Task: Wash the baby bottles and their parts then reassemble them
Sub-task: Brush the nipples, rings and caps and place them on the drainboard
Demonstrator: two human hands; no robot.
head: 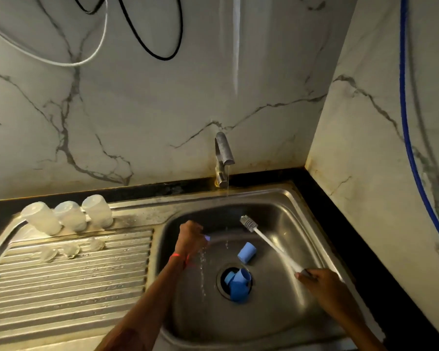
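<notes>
Three clear baby bottles (70, 216) stand upside down in a row at the back of the draining board. Three clear teats (71, 250) lie on the ribs in front of them. In the steel sink (284, 206), one blue cap (247, 252) lies on its side and more blue parts (237, 285) sit over the drain. My left hand (190, 239) is closed around a small blue part; water drips from it. My right hand (322, 285) grips the white handle of a bottle brush (269, 243), its bristle head pointing up toward the tap.
The tap (223, 158) at the back of the sink runs a thin stream. A ribbed draining board (74, 282) fills the left. A black counter edge and marble walls close in behind and on the right. Cables hang on the wall.
</notes>
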